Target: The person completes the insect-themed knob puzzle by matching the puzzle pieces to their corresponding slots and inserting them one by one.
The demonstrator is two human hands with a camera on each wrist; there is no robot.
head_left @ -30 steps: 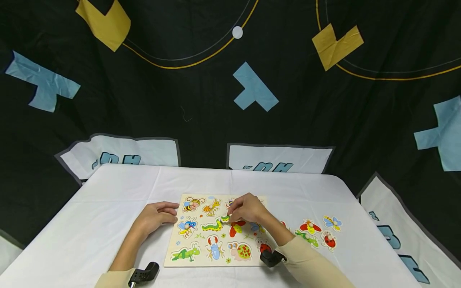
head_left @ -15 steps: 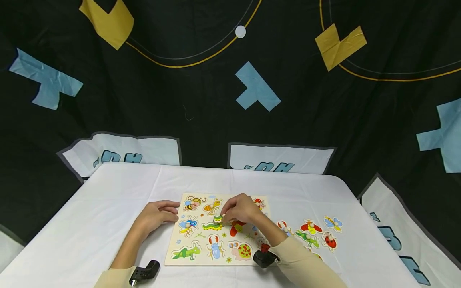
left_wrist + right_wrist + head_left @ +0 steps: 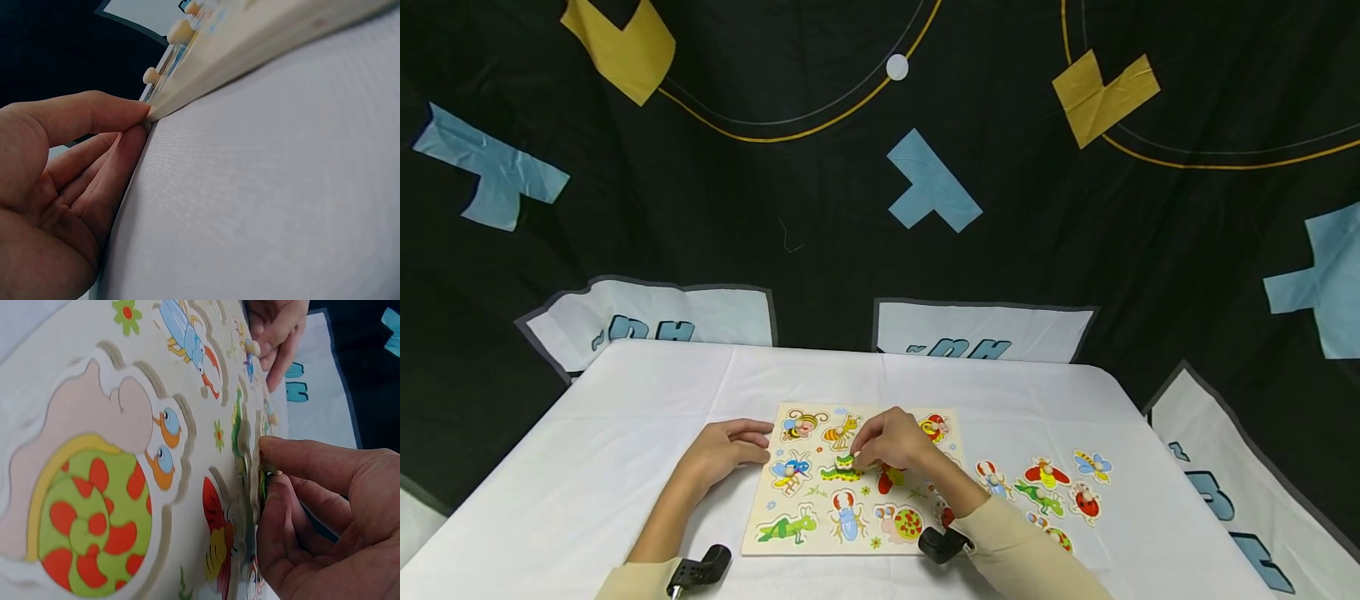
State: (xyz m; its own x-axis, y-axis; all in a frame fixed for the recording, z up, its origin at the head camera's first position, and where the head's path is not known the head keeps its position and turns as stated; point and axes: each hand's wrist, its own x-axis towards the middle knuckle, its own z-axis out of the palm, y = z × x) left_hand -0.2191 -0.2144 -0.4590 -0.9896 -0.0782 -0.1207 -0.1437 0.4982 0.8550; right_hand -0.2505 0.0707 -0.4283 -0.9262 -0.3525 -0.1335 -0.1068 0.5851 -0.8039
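My right hand (image 3: 891, 440) pinches a green caterpillar puzzle piece (image 3: 844, 463) by its knob, over the middle of the wooden insect puzzle board (image 3: 820, 500). In the right wrist view the piece (image 3: 255, 481) stands edge-on between thumb and fingers, close over the printed caterpillar (image 3: 237, 428) in its recess. My left hand (image 3: 718, 454) rests on the table at the board's left side. In the left wrist view its thumb and finger (image 3: 125, 140) touch the board's edge (image 3: 206, 87). Near that hand, a bee piece (image 3: 798, 427) and a mosquito-like piece (image 3: 791, 473) sit in the board.
Right of the board lie loose pieces: a stag beetle (image 3: 992, 480), a red-winged insect (image 3: 1047, 473), a grasshopper (image 3: 1040, 497), a ladybug (image 3: 1086, 501), a dragonfly (image 3: 1092, 465) and a snail (image 3: 1057, 537). A white cloth (image 3: 647, 400) covers the table. A black curtain (image 3: 820, 275) hangs behind.
My right hand has moved left with the caterpillar piece, which now overlaps the printed caterpillar. More of the board's upper right and of the loose pieces shows. My left hand stays put.
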